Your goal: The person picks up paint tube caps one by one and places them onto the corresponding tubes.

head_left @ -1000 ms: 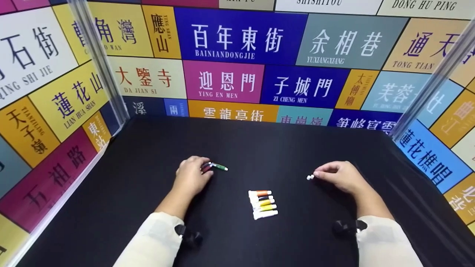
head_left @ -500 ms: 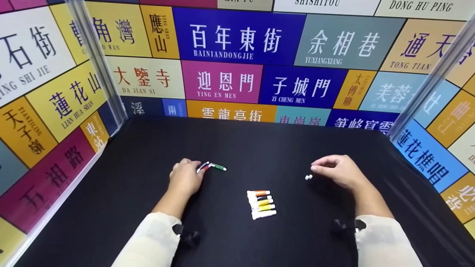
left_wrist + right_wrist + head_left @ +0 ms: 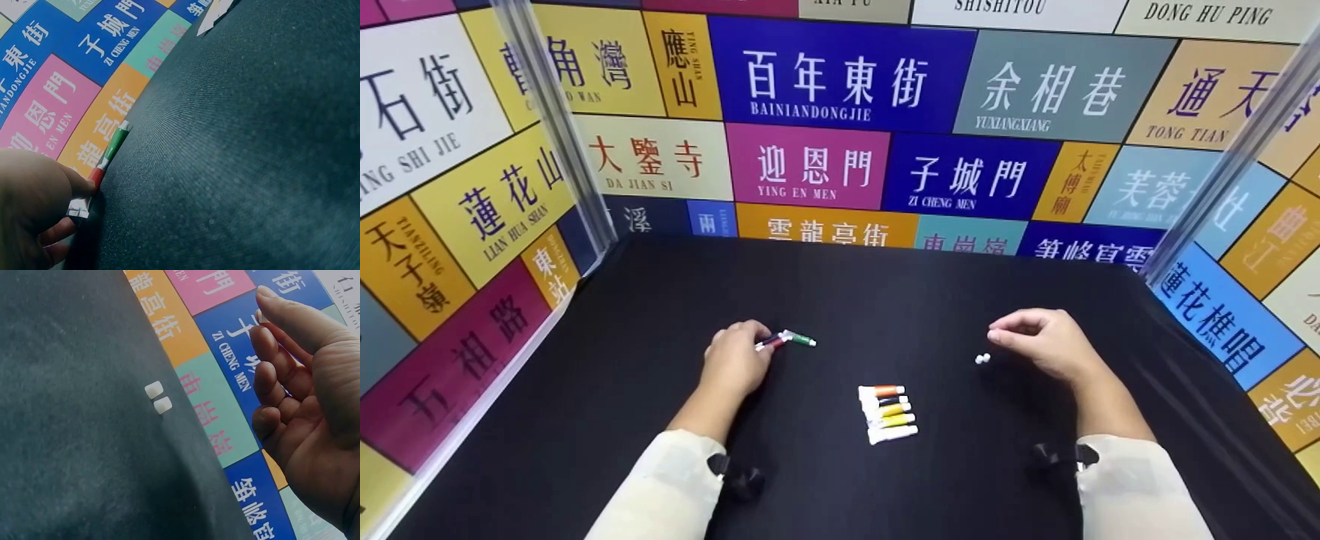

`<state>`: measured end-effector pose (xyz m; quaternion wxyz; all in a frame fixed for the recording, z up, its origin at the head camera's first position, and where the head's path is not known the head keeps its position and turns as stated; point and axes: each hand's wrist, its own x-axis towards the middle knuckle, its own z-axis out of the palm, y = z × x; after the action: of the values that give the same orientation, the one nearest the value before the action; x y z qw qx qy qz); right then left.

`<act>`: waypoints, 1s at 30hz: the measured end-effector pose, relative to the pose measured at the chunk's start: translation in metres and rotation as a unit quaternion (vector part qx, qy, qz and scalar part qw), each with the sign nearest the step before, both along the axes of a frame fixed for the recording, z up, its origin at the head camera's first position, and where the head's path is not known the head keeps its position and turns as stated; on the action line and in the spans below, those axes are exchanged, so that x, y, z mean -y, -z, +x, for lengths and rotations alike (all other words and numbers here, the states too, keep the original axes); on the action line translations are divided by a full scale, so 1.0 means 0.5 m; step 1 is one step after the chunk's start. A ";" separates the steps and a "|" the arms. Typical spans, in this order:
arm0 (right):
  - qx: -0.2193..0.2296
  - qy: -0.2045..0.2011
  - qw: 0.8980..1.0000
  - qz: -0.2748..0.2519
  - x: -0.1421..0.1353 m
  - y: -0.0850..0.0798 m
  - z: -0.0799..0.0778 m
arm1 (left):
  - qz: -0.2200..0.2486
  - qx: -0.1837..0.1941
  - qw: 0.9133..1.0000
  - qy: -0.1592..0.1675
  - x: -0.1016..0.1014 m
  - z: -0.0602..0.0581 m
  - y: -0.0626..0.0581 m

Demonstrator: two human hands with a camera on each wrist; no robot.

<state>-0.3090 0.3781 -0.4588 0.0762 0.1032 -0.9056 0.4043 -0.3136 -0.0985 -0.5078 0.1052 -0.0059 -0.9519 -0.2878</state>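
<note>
Pinching in left wrist view: left hand (image 3: 35,205), lower left, clamped on red tube (image 3: 97,176); green tube (image 3: 116,142) extends beyond it, up and right.
Hovering in right wrist view: right hand (image 3: 315,391), right side, fingers curled, thumb and forefinger tips close together; cannot tell whether they hold anything. White cubes (image 3: 162,405) lie side by side near centre.
Lying in head view: row of five tubes (image 3: 893,410), lower centre, on black tabletop (image 3: 840,292).

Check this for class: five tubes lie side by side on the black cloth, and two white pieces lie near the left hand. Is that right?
The side is wrong: the two white pieces lie near the right hand, as the head view shows. The rest stands.
</note>
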 end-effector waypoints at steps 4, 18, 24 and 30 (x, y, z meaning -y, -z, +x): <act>-0.011 -0.005 1.000 0.002 0.010 -0.016 0.008 | 0.017 -0.007 1.000 0.007 0.001 -0.001 0.002; -0.070 -0.041 0.996 -0.024 0.052 -0.068 0.037 | 0.064 -0.010 0.998 0.016 0.001 -0.003 -0.001; -0.101 -0.058 0.992 -0.042 0.068 -0.082 0.047 | 0.067 -0.037 0.997 0.016 0.001 -0.002 -0.005; -0.121 -0.056 0.990 -0.044 0.079 -0.098 0.060 | 0.089 -0.080 0.993 0.015 -0.004 0.001 -0.011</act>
<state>-0.2791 0.3386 -0.4098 0.1672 0.1981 -0.8639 0.4318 -0.3129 -0.0964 -0.5021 0.1771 -0.0335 -0.9110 -0.3710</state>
